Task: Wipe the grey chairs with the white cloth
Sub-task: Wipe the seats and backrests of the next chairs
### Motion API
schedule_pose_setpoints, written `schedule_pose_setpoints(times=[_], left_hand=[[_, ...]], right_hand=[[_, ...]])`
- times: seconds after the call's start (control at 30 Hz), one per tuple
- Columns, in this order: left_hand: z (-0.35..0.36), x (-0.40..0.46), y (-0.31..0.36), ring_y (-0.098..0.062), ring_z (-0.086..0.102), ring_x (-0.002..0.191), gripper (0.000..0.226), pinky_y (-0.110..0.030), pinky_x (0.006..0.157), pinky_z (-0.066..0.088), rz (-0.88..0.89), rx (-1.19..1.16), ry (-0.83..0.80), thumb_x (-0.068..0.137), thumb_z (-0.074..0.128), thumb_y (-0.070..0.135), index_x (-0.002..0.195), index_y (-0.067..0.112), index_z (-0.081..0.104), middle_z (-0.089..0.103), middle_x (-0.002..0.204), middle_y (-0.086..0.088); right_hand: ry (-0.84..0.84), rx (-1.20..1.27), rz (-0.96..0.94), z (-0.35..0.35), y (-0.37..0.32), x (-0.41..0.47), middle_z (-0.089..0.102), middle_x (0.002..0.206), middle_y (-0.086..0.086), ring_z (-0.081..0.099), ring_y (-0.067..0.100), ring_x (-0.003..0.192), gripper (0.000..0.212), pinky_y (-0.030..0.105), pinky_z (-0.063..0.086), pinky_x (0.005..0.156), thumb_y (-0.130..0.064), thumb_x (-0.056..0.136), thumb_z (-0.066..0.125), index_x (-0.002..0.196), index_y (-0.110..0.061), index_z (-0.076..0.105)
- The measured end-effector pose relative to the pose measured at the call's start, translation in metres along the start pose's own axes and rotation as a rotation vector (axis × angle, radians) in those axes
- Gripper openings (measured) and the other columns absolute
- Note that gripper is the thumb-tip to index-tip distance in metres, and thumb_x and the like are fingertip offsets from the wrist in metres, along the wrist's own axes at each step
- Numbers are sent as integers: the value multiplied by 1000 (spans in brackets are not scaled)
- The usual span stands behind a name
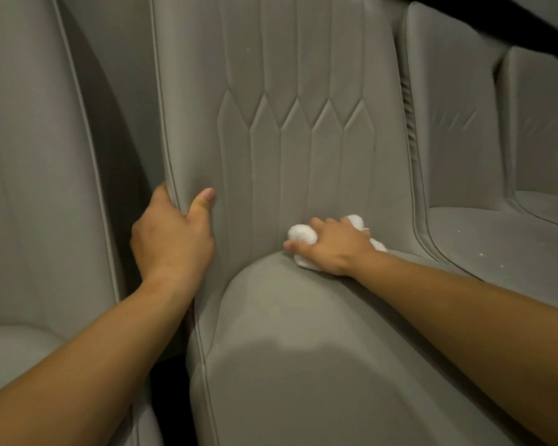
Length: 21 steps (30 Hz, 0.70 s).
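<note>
At nine o'clock stands a neighbouring grey chair (pixel 45 175). The left hand (pixel 171 236) grips the middle chair's backrest (pixel 303 140) edge, thumb in front. At centre, the right hand (pixel 332 246) clutches the bunched white cloth (pixel 302 235) against the seat-back crease. At three o'clock, another chair (pixel 484 239).

**Cloth pressed into the seat crease of the middle grey chair**

At frame centre stands a grey upholstered chair (pixel 303 149) with stitched vertical panels on its backrest. The left hand (pixel 171 239) grips the backrest's left edge, thumb on the front face, fingers hidden behind. The right hand (pixel 332 249) clutches a bunched white cloth (pixel 300 235) where backrest meets seat cushion. Another grey chair (pixel 39 175) fills the left of the frame; more grey seats (pixel 458 130) line the upper right.
</note>
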<state>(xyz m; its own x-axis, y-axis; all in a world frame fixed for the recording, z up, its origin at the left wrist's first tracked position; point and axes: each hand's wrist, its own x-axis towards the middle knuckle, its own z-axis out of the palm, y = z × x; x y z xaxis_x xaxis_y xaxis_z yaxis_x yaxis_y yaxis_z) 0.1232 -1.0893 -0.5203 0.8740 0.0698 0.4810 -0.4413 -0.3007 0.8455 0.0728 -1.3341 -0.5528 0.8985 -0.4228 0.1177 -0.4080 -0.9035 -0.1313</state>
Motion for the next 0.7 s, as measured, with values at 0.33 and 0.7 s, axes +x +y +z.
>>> schedule_pose_setpoints(times=[0.33, 0.7], left_hand=[[-2, 0, -1, -31, 62, 104, 40, -25, 75, 35, 1, 51, 64, 93, 61, 46, 120, 16, 61, 69, 112, -6], [2, -2, -3, -42, 60, 109, 54, -44, 89, 48, 61, 176, 67, 89, 61, 53, 117, 7, 62, 65, 119, -22]], right_hand=[[-115, 31, -628, 2, -71, -39, 53, 120, -16, 41, 22, 121, 61, 52, 35, 101, -92, 71, 42, 118, -53, 50], [-93, -193, -263, -13, 5, -11, 54, 135, 2, 38, 33, 137, 67, 56, 39, 103, -84, 86, 39, 135, -40, 53]])
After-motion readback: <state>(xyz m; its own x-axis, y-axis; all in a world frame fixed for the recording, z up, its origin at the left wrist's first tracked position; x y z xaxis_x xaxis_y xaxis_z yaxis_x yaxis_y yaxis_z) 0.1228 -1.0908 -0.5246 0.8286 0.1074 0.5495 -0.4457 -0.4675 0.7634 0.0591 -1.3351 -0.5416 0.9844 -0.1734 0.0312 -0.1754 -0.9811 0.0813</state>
